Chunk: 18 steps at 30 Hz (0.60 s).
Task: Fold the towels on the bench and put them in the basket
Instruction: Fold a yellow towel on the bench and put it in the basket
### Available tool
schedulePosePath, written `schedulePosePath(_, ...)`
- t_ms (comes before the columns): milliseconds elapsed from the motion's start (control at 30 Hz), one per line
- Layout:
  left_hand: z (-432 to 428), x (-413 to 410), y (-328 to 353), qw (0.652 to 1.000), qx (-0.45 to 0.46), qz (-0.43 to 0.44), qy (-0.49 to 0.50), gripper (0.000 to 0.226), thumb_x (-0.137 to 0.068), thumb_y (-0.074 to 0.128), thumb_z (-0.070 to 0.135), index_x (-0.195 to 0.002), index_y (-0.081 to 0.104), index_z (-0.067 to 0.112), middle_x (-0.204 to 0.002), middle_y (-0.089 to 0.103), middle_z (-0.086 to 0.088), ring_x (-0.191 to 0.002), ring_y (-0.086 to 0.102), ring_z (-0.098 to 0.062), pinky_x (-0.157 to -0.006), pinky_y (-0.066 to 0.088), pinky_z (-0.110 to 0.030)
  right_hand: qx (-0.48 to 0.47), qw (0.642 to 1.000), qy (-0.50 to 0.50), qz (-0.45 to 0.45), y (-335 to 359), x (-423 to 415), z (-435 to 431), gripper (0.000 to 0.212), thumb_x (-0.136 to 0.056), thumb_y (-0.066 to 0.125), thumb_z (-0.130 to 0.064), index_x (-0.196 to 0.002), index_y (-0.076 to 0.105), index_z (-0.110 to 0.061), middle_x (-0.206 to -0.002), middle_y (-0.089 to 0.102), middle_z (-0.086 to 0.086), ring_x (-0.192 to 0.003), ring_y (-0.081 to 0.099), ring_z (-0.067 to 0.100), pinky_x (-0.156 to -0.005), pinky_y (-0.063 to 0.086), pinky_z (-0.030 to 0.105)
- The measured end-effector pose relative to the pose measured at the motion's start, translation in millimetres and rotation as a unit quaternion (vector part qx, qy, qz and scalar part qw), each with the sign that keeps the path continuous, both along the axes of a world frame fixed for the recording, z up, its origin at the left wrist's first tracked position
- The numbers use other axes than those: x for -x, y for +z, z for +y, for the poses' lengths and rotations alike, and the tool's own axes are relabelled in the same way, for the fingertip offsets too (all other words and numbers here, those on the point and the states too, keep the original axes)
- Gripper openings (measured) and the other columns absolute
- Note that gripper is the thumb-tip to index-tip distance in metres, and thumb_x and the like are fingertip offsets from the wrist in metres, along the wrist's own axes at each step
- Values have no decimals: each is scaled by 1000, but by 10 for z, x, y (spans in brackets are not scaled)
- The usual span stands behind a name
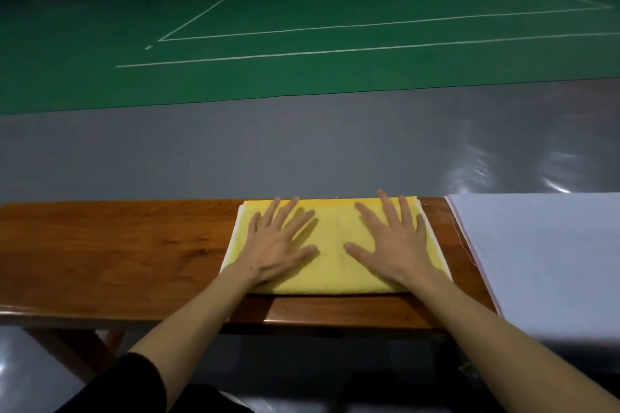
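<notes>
Left hand [280, 246] and right hand [391, 245] press flat, fingers spread, grasping nothing, on folded yellow terry towel [332, 268] on brown wooden worktop [117, 245]; lifting carelessly could let the fold spring open.

Worktop: we see a long bench of glossy reddish-brown wood [117, 245] running left to right across our view.
Legs: we make out wooden legs [67, 352] under its left part.
Yellow towel [332, 231]: folded into a flat rectangle, lying near the worktop's middle.
Pale cloth [536, 261]: spread over the right end and hanging past the near edge; we see bare wood between it and the yellow towel.
</notes>
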State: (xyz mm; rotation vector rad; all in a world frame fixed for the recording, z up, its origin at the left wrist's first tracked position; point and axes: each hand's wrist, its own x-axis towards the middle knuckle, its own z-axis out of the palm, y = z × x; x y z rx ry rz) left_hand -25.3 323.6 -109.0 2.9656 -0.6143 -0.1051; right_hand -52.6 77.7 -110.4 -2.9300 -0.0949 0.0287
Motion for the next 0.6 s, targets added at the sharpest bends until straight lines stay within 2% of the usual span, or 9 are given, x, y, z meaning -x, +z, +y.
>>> schedulePosePath(33,-3,18,-52,1000,-25,15,-10,77,-78,8,85,-147,-1,51,-158,-16,10,-145,-21,-22,-116,-6,-54,22,999,14,24,-61,28,18,89,-72,11,-89,-149,3,-47,-161,-13,-2,-147,-14,31,-115,-1,57)
schedulePosePath(100,82,21,-117,998,-56,17,-4,77,-76,6,86,-144,-11,54,-156,-20,12,-144,-23,-22,-115,-9,-56,48,998,21,46,-121,47,-37,92,-68,0,-90,-149,-3,-48,-161,-13,-2,-147,-17,31,-116,-7,58)
schedulePosePath(233,230,60,-120,997,-71,8,-11,79,-76,7,86,-143,-16,52,-155,-23,10,-144,-23,-21,-116,-12,-51,55,997,3,48,-109,68,-249,93,-66,-1,-92,-148,-8,-48,-161,-14,-6,-148,-15,25,-112,-9,60)
schedulePosePath(333,242,109,-94,997,-72,20,-17,80,-75,7,85,-143,-16,51,-155,-23,9,-144,-22,-22,-116,-12,-51,44,997,-14,59,-80,110,-433,95,-67,-1,-92,-150,-4,-46,-161,-10,-7,-149,-10,23,-114,-5,59)
schedulePosePath(400,204,134,-41,998,-55,33,-21,84,-73,5,87,-146,-9,49,-158,-17,8,-146,-16,-22,-116,-10,-54,12,998,-45,53,-22,175,-495,90,-75,15,-87,-151,9,-40,-162,2,-4,-149,3,25,-116,5,55)
schedulePosePath(467,116,128,52,999,-34,29,-23,92,-69,0,89,-148,11,45,-160,1,9,-147,-5,-22,-117,-3,-54,-58,994,-95,-2,29,299,-522,74,-86,41,-70,-147,33,-28,-157,28,1,-142,27,24,-113,25,46)
schedulePosePath(533,-79,74,193,999,-17,18,-40,93,-72,5,88,-143,33,36,-157,21,9,-146,10,-23,-118,11,-48,-122,980,-146,-63,76,460,-553,55,-88,57,-52,-132,53,-21,-136,53,2,-122,49,21,-97,42,38)
schedulePosePath(600,-387,-25,307,996,-2,20,-84,69,-87,27,71,-136,47,28,-148,37,7,-140,25,-20,-114,24,-39,-150,969,-185,-71,109,631,-579,43,-86,64,-46,-119,62,-19,-115,64,1,-100,58,18,-81,47,33)
